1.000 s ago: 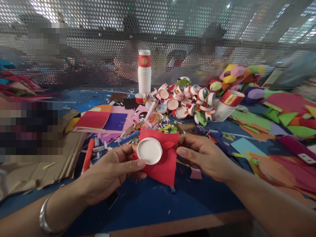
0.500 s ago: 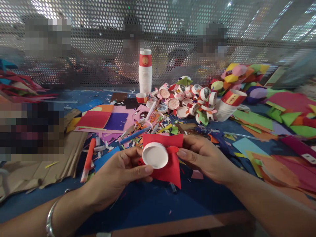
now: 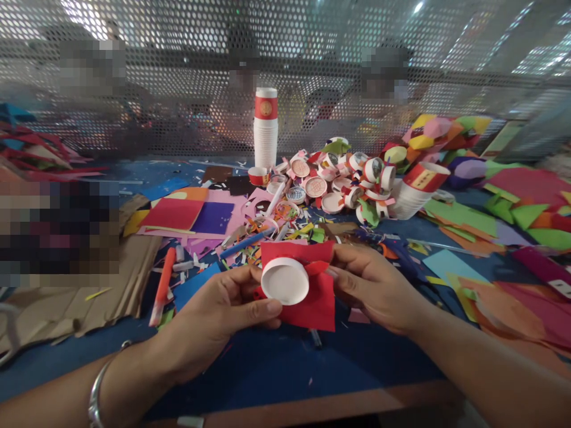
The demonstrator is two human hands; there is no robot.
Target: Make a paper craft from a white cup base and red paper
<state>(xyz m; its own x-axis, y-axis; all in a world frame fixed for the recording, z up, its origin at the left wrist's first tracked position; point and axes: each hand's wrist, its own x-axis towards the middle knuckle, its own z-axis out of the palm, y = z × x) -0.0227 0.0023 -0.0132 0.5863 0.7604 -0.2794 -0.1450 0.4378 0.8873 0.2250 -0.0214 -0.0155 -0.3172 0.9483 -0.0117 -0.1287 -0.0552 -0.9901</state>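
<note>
head view: the disc (image 3: 284,284) sits in front of the red paper (image 3: 322,304), white face towards the camera. the left hand (image 3: 218,312) grips it, thumb on the disc's lower-left rim, other fingers partly hidden behind. right of the disc, a red strip (image 3: 317,267) points sideways, its long axis running towards the right hand (image 3: 377,286), which is apart from the disc and pinches the paper's right edge; whether it also touches the strip, i cannot tell.
</note>
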